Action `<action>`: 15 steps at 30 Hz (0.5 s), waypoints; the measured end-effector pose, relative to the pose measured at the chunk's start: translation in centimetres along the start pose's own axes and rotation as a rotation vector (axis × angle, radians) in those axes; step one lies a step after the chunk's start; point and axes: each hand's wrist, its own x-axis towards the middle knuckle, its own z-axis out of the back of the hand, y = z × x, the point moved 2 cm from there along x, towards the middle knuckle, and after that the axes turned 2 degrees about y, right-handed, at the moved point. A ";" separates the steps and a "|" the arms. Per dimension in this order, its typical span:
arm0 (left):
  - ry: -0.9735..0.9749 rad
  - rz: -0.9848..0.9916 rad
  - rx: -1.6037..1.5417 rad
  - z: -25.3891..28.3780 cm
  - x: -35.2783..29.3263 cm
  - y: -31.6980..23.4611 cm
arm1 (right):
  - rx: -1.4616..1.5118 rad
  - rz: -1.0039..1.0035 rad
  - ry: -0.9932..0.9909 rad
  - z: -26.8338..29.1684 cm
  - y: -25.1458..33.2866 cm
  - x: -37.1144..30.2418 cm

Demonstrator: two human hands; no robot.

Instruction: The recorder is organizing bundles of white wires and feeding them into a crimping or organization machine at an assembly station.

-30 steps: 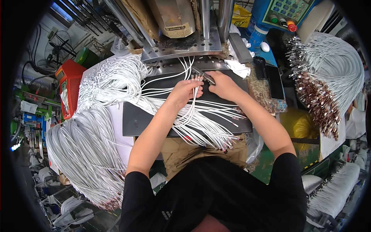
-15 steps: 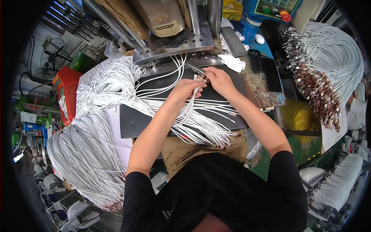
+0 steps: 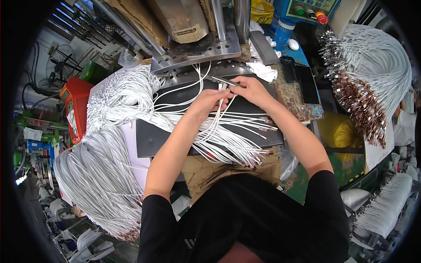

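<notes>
My left hand [image 3: 211, 102] is closed round a few white cables, their connector ends [image 3: 222, 87] sticking up past the fingertips. Close beside it, my right hand [image 3: 251, 90] pinches a slim grey metal tool [image 3: 219, 80], which points left just above those ends. What kind of tool it is I cannot make out. From the left hand the cables run down into a spread of white cables [image 3: 223, 142] lying over a black board [image 3: 151, 141]. Several of these end in small coppery and dark tips toward the lower right. My fingers partly hide the held ends.
A steel press plate [image 3: 195, 59] with upright posts stands just beyond my hands. Large white cable bundles [image 3: 103, 171] lie at left, beside a red bin [image 3: 75, 103]. On the right are a phone [image 3: 308, 83], a control box [image 3: 313, 11] and another hanging cable bundle [image 3: 377, 70].
The metal tool has tilted flatter and shifted slightly down. My right hand has moved a little to the right, and the cable ends in my left hand now show more plainly.
</notes>
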 end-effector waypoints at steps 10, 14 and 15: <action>-0.011 0.098 0.084 1.6 0.4 -0.5 | 0.128 -0.067 0.116 1.4 0.6 -0.9; -0.010 0.108 0.087 0.7 0.4 -0.4 | 0.154 -0.038 0.164 0.9 0.4 -0.9; -0.043 0.096 0.071 0.4 0.3 -0.3 | 0.157 -0.033 0.167 0.9 0.5 -0.9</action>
